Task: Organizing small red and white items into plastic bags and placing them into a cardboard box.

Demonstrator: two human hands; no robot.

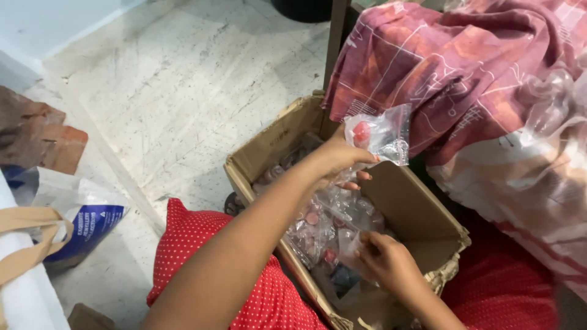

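Your red dotted lap (202,244) sits closest. Left hand (339,160) pinches a small clear bag (382,135) above the cardboard box's (269,143) far edge; it looks light, soft and slippery, so grip the top. Right hand (385,260) grasps another packet (342,241) near the box's front corner.

Red cloth with tiny white dots covers lap and legs. Both arms bare, no sleeves. Left hand (339,160), right hand (388,263): no rings seen.
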